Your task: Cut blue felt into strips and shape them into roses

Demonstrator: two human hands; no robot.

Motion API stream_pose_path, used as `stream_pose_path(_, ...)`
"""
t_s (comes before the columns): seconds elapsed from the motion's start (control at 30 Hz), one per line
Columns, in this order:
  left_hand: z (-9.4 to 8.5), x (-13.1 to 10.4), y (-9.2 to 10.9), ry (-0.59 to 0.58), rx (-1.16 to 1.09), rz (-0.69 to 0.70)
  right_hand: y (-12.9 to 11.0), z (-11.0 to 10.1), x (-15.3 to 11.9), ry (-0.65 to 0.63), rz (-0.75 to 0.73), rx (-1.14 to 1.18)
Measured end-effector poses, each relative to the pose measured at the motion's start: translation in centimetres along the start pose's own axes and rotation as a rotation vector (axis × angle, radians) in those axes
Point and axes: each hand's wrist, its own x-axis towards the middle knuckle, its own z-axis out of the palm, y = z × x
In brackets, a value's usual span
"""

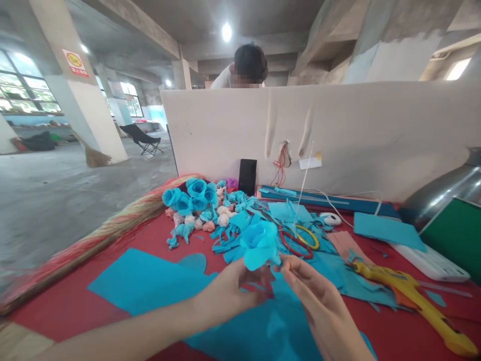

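A blue crepe-paper flower is held up over the table at the middle of the view. My right hand pinches its base between thumb and fingers, at the flower's right underside. Just below the bloom is my left hand, its fingers curved and apart, with red tabletop showing between them. The petals cover part of that hand, so whether it touches the flower is unclear. Beneath both hands lie blue paper sheets. Scissors with red and yellow handles rest just behind the flower.
Finished blue paper roses and small pale rosebuds crowd the back left. At right are a yellow glue gun and a white box under blue paper. A white partition closes the back; a person is behind it.
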Motion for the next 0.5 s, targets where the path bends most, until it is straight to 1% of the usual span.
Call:
stream_pose_path(0.13,-2.5,-0.1,1.3,-0.069,-0.057,0.091,-0.1,0.0,0.1,-0.027,0.000,-0.082)
stream_pose_path(0.2,-3.0,-0.2,1.9,-0.084,-0.063,0.110,0.0,0.1,0.2,-0.056,-0.009,-0.117)
stream_pose_path(0.27,-2.8,-0.5,2.1,-0.057,-0.045,0.102,0.1,0.2,0.1,-0.069,-0.044,-0.143)
stream_pose_path(0.37,-1.6,-0.7,1.9,0.033,-0.034,0.100,0.4,0.2,0.0,-0.091,-0.075,-0.172)
stream_pose_path(0.43,-0.8,-0.7,1.8,0.117,-0.029,0.108,0.4,0.3,-0.1,-0.112,-0.054,-0.164)
stream_pose_path(0.5,-0.5,-0.6,2.0,0.221,0.009,0.128,0.4,0.2,-0.2,-0.099,-0.028,-0.148)
